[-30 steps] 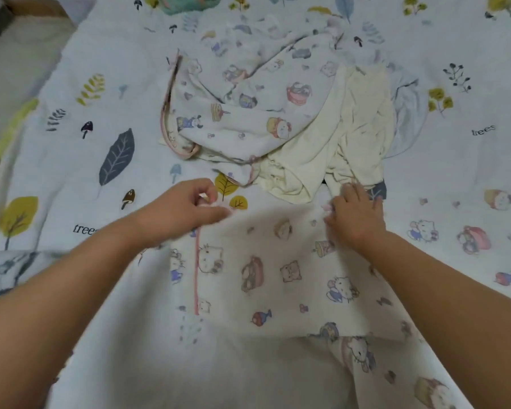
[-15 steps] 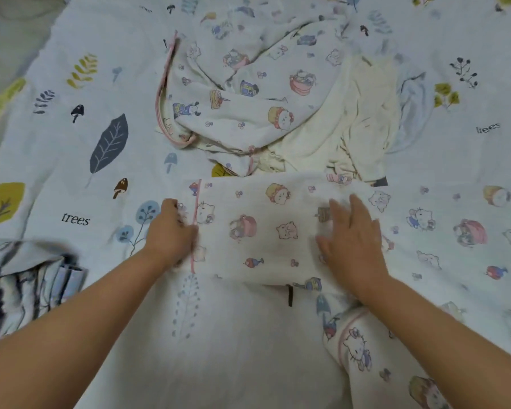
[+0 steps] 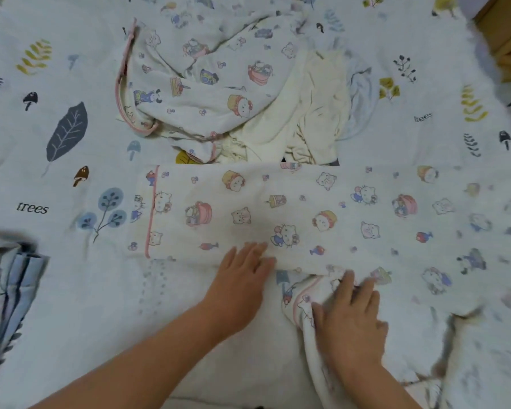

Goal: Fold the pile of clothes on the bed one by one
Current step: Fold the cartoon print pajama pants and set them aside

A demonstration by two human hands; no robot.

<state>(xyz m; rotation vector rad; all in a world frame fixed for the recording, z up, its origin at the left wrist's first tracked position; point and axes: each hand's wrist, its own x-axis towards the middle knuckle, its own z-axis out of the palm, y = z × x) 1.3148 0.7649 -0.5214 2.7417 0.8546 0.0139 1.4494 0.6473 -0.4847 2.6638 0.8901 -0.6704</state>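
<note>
White cartoon-print pyjama trousers (image 3: 278,208) with a pink-piped cuff lie stretched left to right across the bed, one leg flat and the other leg bunched near me. My left hand (image 3: 242,278) lies flat with straight fingers on the near edge of the flat leg. To its right, my right hand (image 3: 351,314) presses with spread fingers on the bunched second leg (image 3: 301,299). Behind the trousers sits the pile: a matching cartoon-print top (image 3: 204,84) and a cream garment (image 3: 313,113).
The bed sheet (image 3: 56,69) is white with leaf, mushroom and "trees" prints. A folded blue-striped cloth (image 3: 6,290) lies at the left edge. A pale blue garment (image 3: 360,95) peeks from behind the pile. A wooden piece of furniture (image 3: 508,39) stands at the top right.
My left hand left the pink-piped cuff and moved right to the trousers' near edge. My right hand drew back toward me onto the bunched leg. The view shifted to the right.
</note>
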